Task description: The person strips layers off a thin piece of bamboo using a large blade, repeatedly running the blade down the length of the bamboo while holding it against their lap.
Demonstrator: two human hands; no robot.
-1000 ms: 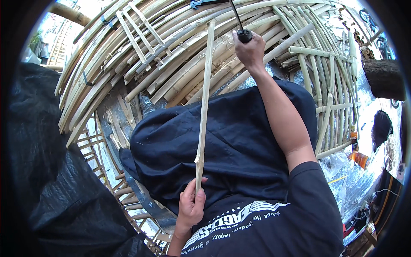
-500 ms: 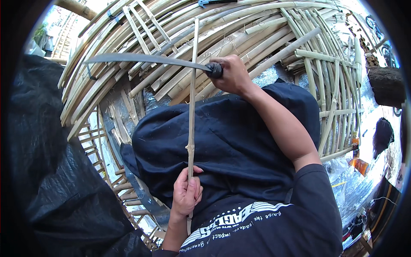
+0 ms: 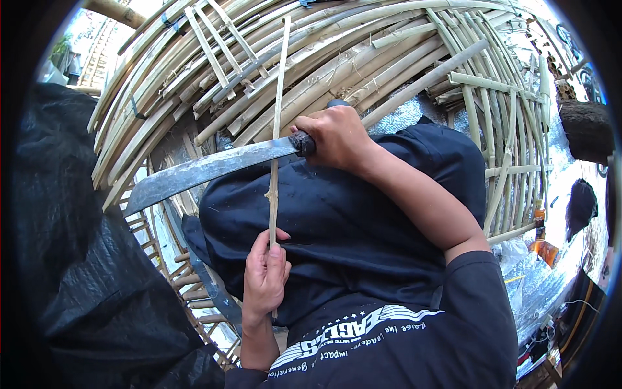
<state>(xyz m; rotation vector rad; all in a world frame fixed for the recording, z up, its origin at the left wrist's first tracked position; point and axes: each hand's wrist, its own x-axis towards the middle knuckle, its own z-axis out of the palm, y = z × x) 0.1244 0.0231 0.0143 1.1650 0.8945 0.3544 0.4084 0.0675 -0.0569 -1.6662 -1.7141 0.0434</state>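
My right hand [image 3: 338, 137] is wrapped round the dark handle of a machete [image 3: 210, 170]. Its wide grey blade reaches to the left over my lap, tip lowest, and crosses a thin bamboo strip [image 3: 280, 97] just beside the handle. Gripped near its lower end by my left hand [image 3: 266, 275], the strip stands lengthwise away from me, with its far end over the piled bamboo. A knot shows on the strip between the blade and my left hand. Dark cloth [image 3: 337, 220] covers my lap under both hands.
Long split bamboo pieces [image 3: 343, 71] lie heaped beyond my knees. A bamboo lattice [image 3: 502, 142] is at the right, near a small bottle [image 3: 539, 220] on silvery sheeting. Black plastic sheeting [image 3: 103, 259] hangs at the left, next to a bamboo slat frame [image 3: 194, 295].
My right hand has brought the machete toward me and its blade has turned to show its flat side. My left hand has shifted left and slightly away from me with the strip.
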